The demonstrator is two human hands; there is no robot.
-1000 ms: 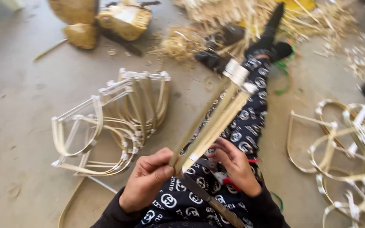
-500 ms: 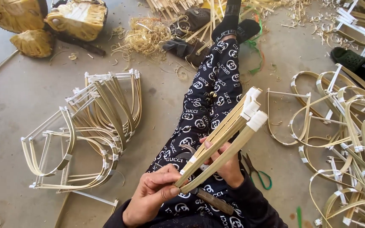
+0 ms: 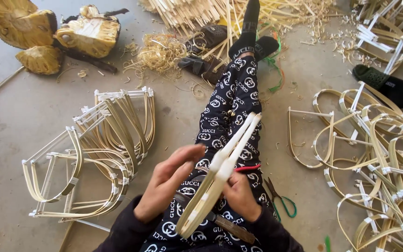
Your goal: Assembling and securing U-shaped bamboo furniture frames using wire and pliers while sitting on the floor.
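Near the middle of the view, a bundle of bamboo strips [image 3: 225, 170] is held up over the lap. It is gripped from the right side by the right hand [image 3: 240, 196], with the fingers wrapped around it. The left hand [image 3: 166, 184] is laid flat against its left side, with the fingers stretched out and not closed. Half a second ago the bundle was seen broader and tilted more to the right; now it is turned edge-on and stands steeper. The left hand was curled under the low end then, and now it has been opened and moved higher up.

A knife with a wooden handle [image 3: 227, 226] is rested across the lap under the bundle. Green-handled scissors [image 3: 281, 200] are laid on the floor [image 3: 15, 130] just to the right of the leg. On the left, a pile of bent bamboo frames [image 3: 94, 149] is seen, and on the right a bigger heap of curved frames [image 3: 378, 163] is spread out. Far off, loose bamboo sticks [image 3: 201, 14] and curly shavings [image 3: 157, 53] are scattered. Split jackfruit pieces [image 3: 52, 32] are left at the far left. No boxes or baskets can be seen. A foot in a green sandal [image 3: 378, 81] is seen at the far right.
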